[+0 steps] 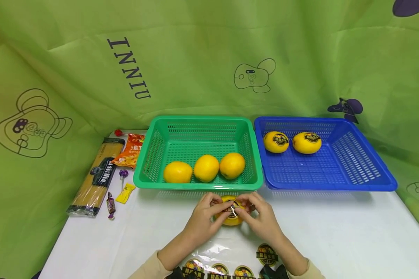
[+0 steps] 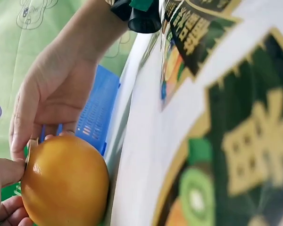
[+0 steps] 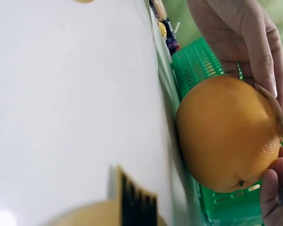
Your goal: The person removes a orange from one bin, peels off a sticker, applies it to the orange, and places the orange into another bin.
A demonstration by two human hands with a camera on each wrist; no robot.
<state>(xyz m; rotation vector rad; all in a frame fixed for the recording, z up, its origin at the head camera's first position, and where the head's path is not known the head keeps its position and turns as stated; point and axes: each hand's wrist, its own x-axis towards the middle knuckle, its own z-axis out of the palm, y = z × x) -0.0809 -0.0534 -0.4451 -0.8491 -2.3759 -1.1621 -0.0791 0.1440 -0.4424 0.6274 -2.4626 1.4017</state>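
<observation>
On the white table in front of the green basket, an orange (image 1: 231,222) sits between both hands. A dark round sticker (image 1: 232,210) with gold print covers part of its top, and its edge stands up from the peel in the right wrist view. My left hand (image 1: 203,219) grips the fruit's left side, thumb and forefinger at the sticker. From the right, my right hand (image 1: 262,219) curls round the other side, its thumb on the sticker too. The left wrist view shows the orange's bare side (image 2: 68,183), with several fingertips against it.
Behind, the green basket (image 1: 199,186) holds 3 plain oranges (image 1: 206,168). The blue basket (image 1: 329,186) beside it holds 2 stickered ones (image 1: 307,144). A sheet of stickers (image 1: 218,270) lies at the near edge. Noodles (image 1: 97,176), a snack bag (image 1: 129,150) and candies (image 1: 125,193) lie left.
</observation>
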